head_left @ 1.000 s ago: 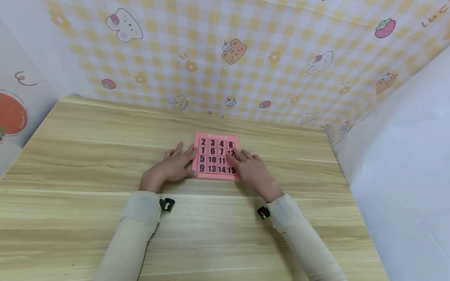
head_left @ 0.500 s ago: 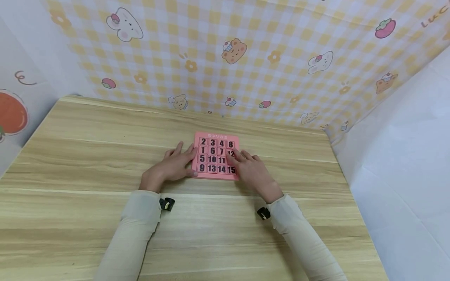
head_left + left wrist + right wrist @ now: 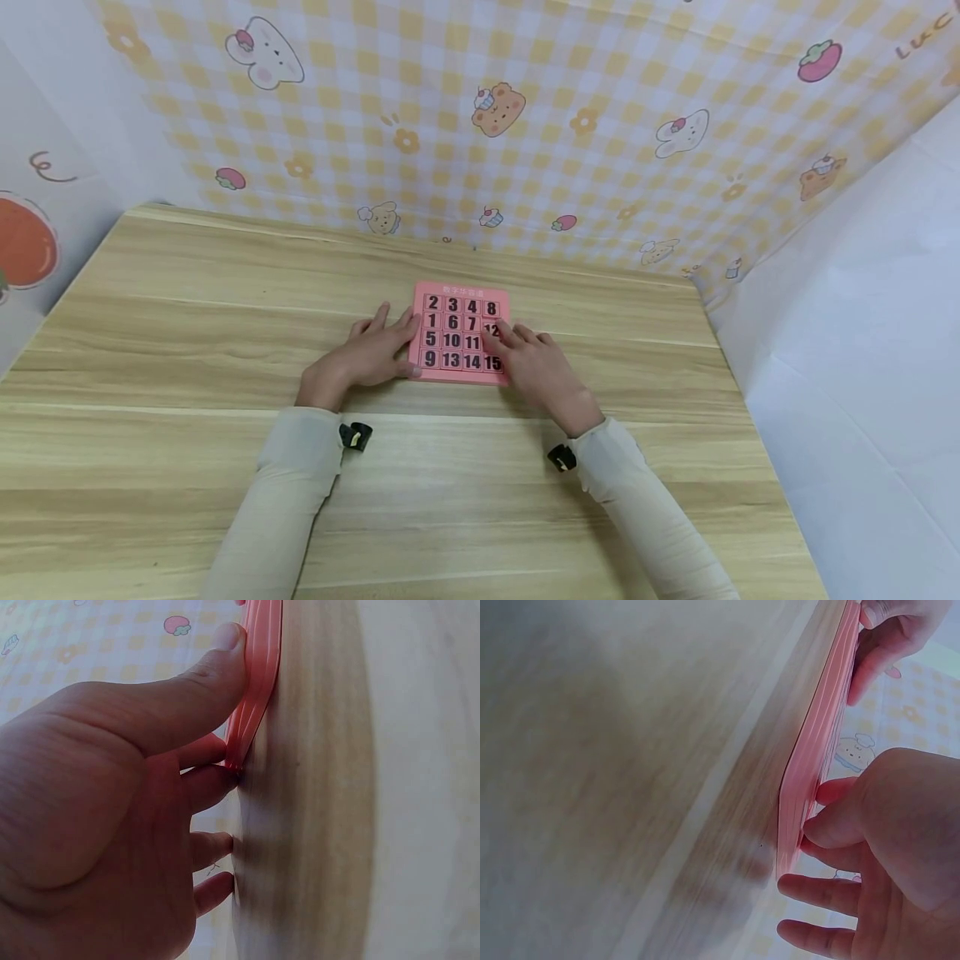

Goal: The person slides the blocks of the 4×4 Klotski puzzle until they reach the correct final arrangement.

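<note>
A pink sliding number puzzle (image 3: 461, 292) lies flat on the wooden table, black numbers on its tiles. My left hand (image 3: 369, 353) holds its left side, thumb at the near left corner and fingertips along the left edge; the left wrist view shows the thumb (image 3: 217, 682) against the puzzle's near side. On the right side, my right hand (image 3: 538, 367) reaches over the frame, a fingertip on the tile numbered 12 (image 3: 492, 327) in the right column. That hand covers part of the column below. In the right wrist view its fingers (image 3: 821, 894) extend past the puzzle's edge.
The light wood table (image 3: 450, 500) spreads around the puzzle. Behind it hangs a yellow checked cloth (image 3: 427, 158) with cartoon prints, and a white sheet (image 3: 862, 350) stands along the right. Black wrist bands (image 3: 356, 436) sit at both cuffs.
The 12 tile has slid slightly toward the near side under my right fingertip, opening a thin gap below the 8. My left hand and the puzzle frame stay in place.
</note>
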Tool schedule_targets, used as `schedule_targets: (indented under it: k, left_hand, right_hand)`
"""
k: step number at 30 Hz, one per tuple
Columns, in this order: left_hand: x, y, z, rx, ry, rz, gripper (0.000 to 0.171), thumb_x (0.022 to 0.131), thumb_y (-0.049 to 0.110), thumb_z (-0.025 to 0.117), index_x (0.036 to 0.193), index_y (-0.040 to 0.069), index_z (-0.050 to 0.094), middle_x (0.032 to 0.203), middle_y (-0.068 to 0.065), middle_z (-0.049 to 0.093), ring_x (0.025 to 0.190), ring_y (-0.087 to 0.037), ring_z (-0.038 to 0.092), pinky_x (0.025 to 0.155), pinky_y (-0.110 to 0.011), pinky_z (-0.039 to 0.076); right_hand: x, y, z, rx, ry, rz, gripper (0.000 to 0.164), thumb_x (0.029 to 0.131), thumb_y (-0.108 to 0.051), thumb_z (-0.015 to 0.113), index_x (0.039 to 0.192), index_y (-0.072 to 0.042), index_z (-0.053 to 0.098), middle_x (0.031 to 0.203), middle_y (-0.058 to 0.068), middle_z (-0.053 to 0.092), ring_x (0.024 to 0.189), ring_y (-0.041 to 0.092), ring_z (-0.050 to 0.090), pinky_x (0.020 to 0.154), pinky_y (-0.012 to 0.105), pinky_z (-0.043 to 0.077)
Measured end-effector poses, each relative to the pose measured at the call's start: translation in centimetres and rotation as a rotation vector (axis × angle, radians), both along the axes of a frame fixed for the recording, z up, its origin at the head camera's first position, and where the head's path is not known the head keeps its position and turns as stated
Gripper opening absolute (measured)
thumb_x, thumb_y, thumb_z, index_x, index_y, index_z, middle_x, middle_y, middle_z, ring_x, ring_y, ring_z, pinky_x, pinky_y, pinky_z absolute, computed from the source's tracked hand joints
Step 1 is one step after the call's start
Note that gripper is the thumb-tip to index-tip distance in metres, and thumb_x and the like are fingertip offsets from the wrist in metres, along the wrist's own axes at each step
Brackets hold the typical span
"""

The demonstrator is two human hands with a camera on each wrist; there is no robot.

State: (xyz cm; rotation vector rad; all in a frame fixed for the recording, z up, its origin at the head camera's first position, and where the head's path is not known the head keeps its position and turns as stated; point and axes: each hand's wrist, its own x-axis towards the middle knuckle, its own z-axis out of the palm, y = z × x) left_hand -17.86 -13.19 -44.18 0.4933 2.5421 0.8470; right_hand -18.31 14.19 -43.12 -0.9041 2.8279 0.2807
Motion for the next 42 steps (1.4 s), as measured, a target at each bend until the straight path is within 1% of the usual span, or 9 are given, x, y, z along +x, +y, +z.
schedule_targets:
  k: [6, 13, 17, 23, 32, 42]
  left_hand:
    - [-0.07, -0.02, -0.14, 0.004, -0.003, 0.004, 0.088, 0.093, 0.032, 0.068, 0.157, 0.004, 0.016, 0.165, -0.017, 0.006, 0.150, -0.044, -0.014, 0.120, -0.059, -0.002]
    - [-0.09, -0.01, -0.17, 0.007, -0.004, 0.005, 0.088, 0.092, 0.032, 0.068, 0.157, 0.004, 0.016, 0.165, -0.017, 0.006, 0.150, -0.044, -0.014, 0.119, -0.059, -0.002]
    - [-0.09, 0.00, -0.13, 0.000, -0.001, 0.001, 0.088, 0.093, 0.032, 0.068, 0.157, 0.004, 0.016, 0.165, -0.017, 0.006, 0.150, -0.044, -0.014, 0.119, -0.059, -0.001]
    - [-0.10, 0.01, -0.12, 0.000, -0.005, 0.003, 0.088, 0.092, 0.032, 0.069, 0.157, 0.004, 0.016, 0.165, -0.017, 0.006, 0.149, -0.045, -0.014, 0.119, -0.059, -0.001]
    - [-0.11, 0.01, -0.12, -0.003, 0.000, 0.001, 0.088, 0.093, 0.033, 0.068, 0.157, 0.004, 0.016, 0.165, -0.017, 0.006, 0.149, -0.045, -0.014, 0.119, -0.059, -0.002]
    - [-0.07, 0.02, -0.05, 0.000, 0.000, -0.002, 0.087, 0.093, 0.032, 0.068, 0.157, 0.004, 0.016, 0.165, -0.018, 0.007, 0.149, -0.045, -0.014, 0.119, -0.059, -0.001]
  right_hand:
    - [0.13, 0.04, 0.00, 0.006, 0.012, 0.010, 0.050, 0.106, -0.023, 0.043, 0.155, -0.024, 0.035, 0.161, 0.010, 0.032, 0.141, 0.035, 0.042, 0.108, 0.057, 0.041]
    - [0.26, 0.09, -0.20, -0.018, 0.071, 0.032, 0.046, 0.106, -0.020, 0.043, 0.152, -0.023, 0.043, 0.157, 0.010, 0.040, 0.134, 0.034, 0.050, 0.102, 0.055, 0.048]
    - [0.33, 0.13, -0.22, -0.022, 0.088, 0.041, 0.045, 0.106, -0.020, 0.043, 0.151, -0.023, 0.044, 0.156, 0.010, 0.042, 0.131, 0.033, 0.053, 0.100, 0.054, 0.049]
    - [0.48, 0.20, -0.12, -0.020, 0.093, 0.054, 0.045, 0.106, -0.019, 0.043, 0.151, -0.023, 0.045, 0.155, 0.010, 0.042, 0.130, 0.033, 0.054, 0.100, 0.053, 0.050]
    - [0.61, 0.23, -0.12, -0.032, 0.088, 0.048, 0.044, 0.106, -0.018, 0.044, 0.150, -0.022, 0.045, 0.155, 0.010, 0.042, 0.131, 0.033, 0.053, 0.100, 0.053, 0.049]
    - [0.80, 0.15, -0.09, -0.011, 0.078, 0.041, 0.046, 0.106, -0.017, 0.043, 0.151, -0.023, 0.043, 0.156, 0.009, 0.041, 0.132, 0.032, 0.053, 0.100, 0.052, 0.049]
